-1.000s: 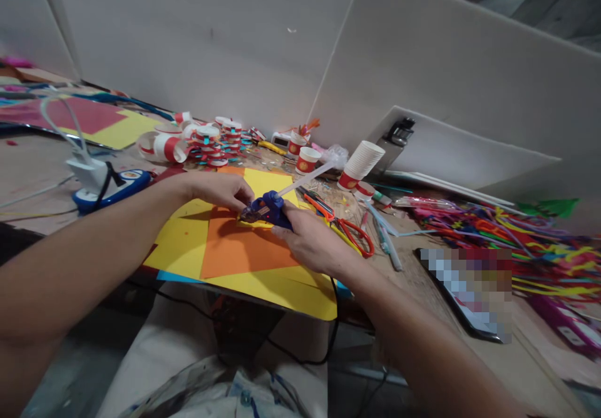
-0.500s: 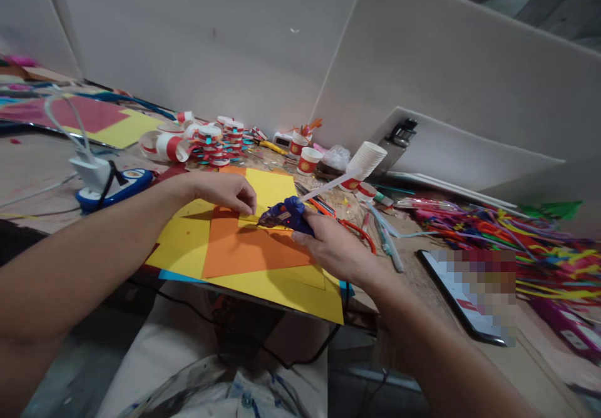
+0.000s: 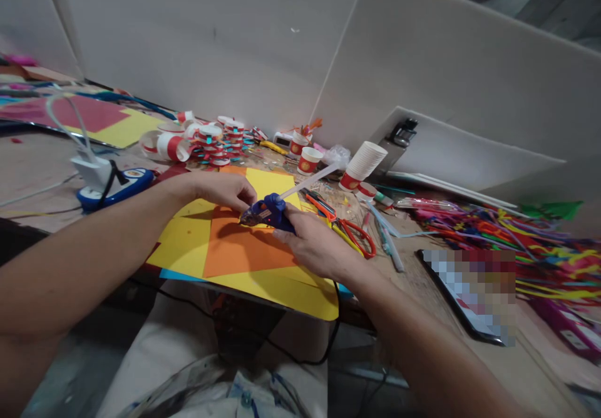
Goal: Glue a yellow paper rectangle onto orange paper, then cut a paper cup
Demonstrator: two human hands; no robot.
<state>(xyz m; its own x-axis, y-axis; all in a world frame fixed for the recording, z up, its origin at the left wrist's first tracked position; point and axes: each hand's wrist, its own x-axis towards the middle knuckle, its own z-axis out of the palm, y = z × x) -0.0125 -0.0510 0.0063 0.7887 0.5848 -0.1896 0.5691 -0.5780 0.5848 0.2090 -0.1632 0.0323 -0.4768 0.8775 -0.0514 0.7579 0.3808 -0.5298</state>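
My right hand (image 3: pixel 310 239) is wrapped round a blue hot glue gun (image 3: pixel 273 211). A long translucent glue stick (image 3: pixel 310 180) sticks out of its back end, and its nozzle points left, close under my left fingertips. My left hand (image 3: pixel 228 189) is closed, thumb and fingers pinched low on a narrow yellow paper strip, which the gun mostly hides. Beneath both hands lies an orange paper sheet (image 3: pixel 235 255), on top of larger yellow paper (image 3: pixel 183 243) at the table's front edge.
Red-handled scissors (image 3: pixel 364 236) and pliers (image 3: pixel 322 205) lie to the right. Behind are stacked paper cups (image 3: pixel 364 164) and red-and-white cup pieces (image 3: pixel 211 142). A blue power strip (image 3: pixel 115 188) sits left, a phone (image 3: pixel 464 296) right, beside colourful pipe cleaners (image 3: pixel 507 236). A black cord (image 3: pixel 328 346) hangs in front.
My right hand has moved the glue gun to the left, so its nozzle is nearer my left fingertips. More of the scissors shows. My left hand has hardly moved.
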